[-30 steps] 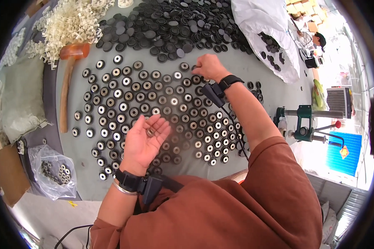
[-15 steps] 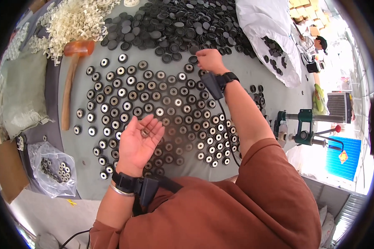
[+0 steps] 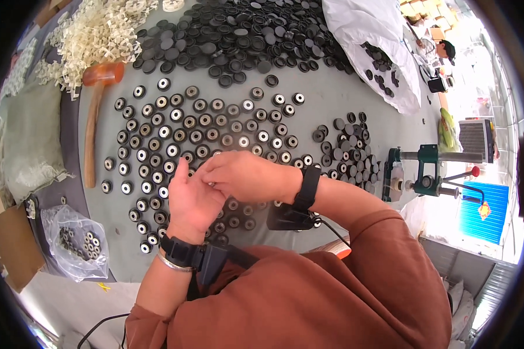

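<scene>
My left hand (image 3: 193, 205) is turned palm up over the rows of black wheels with metal bearing centres (image 3: 172, 150). Its fingers are mostly covered by my right hand (image 3: 247, 176), which reaches across from the right. The right fingertips are pinched together at the left palm. A small metal ring (image 3: 211, 184) shows at that spot, cupped in the left hand and touched by the right fingers; its exact form is hard to make out. Many wheels stand on the grey tabletop around both hands, some hidden beneath them.
Black round caps (image 3: 239, 41) lie heaped at the back, beside a white sack (image 3: 372, 35). A mallet (image 3: 102, 75) and off-white plastic pieces (image 3: 102, 35) are at left, with a clear bag (image 3: 75, 244) nearer me. More capped wheels (image 3: 355, 157) and a green hand press (image 3: 428, 174) stand right.
My right hand has come back from the edge of the cap pile to my left palm. The left hand has stayed nearly in place, its fingers now covered.
</scene>
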Demonstrator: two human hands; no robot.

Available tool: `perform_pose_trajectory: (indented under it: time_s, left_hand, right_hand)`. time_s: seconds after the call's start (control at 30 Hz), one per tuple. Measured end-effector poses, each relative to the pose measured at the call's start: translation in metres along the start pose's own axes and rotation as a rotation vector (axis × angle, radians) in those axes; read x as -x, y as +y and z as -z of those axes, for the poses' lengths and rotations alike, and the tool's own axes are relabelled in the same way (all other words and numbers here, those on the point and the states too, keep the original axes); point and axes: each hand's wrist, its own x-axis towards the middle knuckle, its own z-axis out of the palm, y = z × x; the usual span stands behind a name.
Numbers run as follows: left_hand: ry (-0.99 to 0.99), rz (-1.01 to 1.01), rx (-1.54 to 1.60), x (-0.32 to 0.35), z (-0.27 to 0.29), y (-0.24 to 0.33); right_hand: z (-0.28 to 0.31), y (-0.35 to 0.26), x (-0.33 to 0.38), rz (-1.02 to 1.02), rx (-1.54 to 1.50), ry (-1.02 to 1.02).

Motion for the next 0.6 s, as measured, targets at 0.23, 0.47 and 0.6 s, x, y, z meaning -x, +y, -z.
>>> perform_pose_trajectory:
  time_s: [0.23,0.47,0.6]
  left_hand:
    - [-0.009,-0.016,0.086,0.002,-0.018,0.0]
    - [-0.016,-0.019,0.009,0.017,0.008,0.007]
    - [-0.024,-0.032,-0.06,0.039,0.033,0.014]
  right_hand:
    - [0.022,0.005,-0.005,-0.163,-0.083,0.102]
    - [0.1,0.144,0.012,-0.629,0.423,0.618]
    - [0.106,0.157,0.003,-0.662,0.454,0.444]
